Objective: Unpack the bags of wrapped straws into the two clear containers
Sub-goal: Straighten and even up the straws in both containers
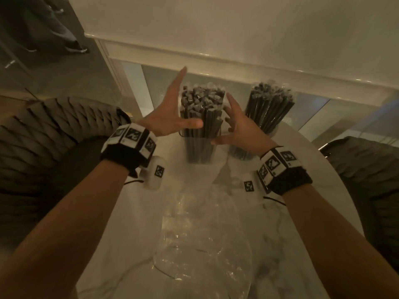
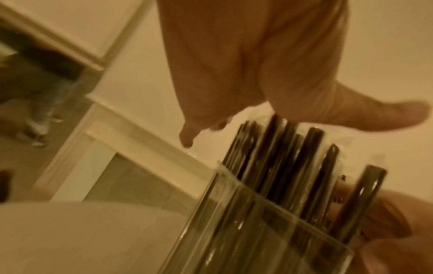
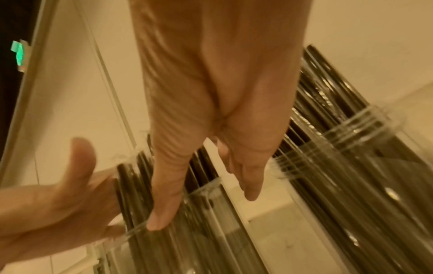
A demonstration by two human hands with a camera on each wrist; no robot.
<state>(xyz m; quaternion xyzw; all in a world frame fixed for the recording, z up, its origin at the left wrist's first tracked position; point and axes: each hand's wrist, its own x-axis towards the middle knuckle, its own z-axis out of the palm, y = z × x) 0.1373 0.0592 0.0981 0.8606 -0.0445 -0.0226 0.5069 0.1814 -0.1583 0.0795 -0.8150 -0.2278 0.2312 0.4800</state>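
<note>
With both palms spread, L hand [image 1: 170, 113] & R hand [image 1: 239, 126] flank square container [image 1: 199, 147] of straws [image 1: 201, 104], gripping nothing. Round container [image 1: 252, 152] sits right of R hand; empty bags [image 1: 200, 234] lie near wrists.

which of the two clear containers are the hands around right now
The square clear container of black wrapped straws, the one on the left. The left hand and right hand flank it with open fingers; the round clear container stands apart to its right.
</note>
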